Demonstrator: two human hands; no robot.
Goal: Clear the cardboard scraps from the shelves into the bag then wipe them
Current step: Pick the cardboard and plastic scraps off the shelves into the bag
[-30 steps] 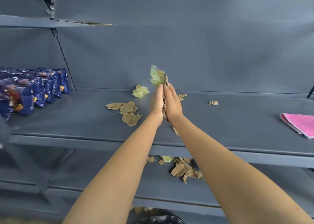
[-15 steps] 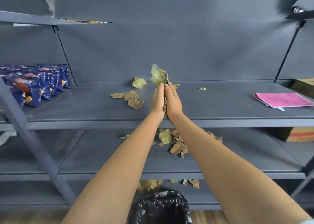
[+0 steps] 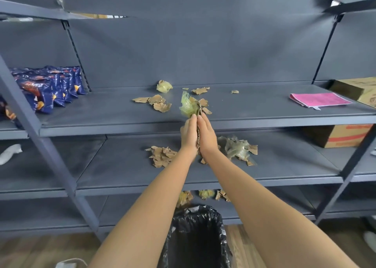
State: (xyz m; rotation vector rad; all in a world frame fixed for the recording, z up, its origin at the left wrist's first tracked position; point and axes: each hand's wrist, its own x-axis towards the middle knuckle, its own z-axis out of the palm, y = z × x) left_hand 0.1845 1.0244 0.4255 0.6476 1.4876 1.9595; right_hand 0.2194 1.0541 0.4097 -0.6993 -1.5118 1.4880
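Head view, looking down two bare forearms. Left hand (image 3: 188,134) and right hand (image 3: 207,135) are flat, pressed palm to palm, fingers straight and aimed at the shelving. Sandwiched between them is a wad of torn brown cardboard scraps (image 3: 198,140) and crumpled pale-green plastic film (image 3: 187,108) (the film sticks up past the fingertips; a corrugated edge shows along the seam of the palms). The hands are held up in front of the lip of the grey-blue metal upper shelf (image 3: 97,115). Low in frame, between the forearms, the black plastic bag (image 3: 196,239) gapes open, lining a bin on the wooden floor.

Upper shelf: a loose pile of brown cardboard pieces (image 3: 157,102) left of the hands, a yellowish crumpled wrapper (image 3: 164,86) near the back panel, a few smaller bits (image 3: 200,90) beside it. A folded pink cloth (image 3: 319,99) lies flat towards the right end, well apart from the litter. Shiny blue snack packets (image 3: 50,86) stand in a row at the left.

Middle shelf (image 3: 114,166): another heap of cardboard fragments (image 3: 161,155) left of the wrists, crumpled clear plastic (image 3: 236,147) right of them. More scraps and yellow film (image 3: 205,194) sit on the lowest shelf, just behind the bag's rim.
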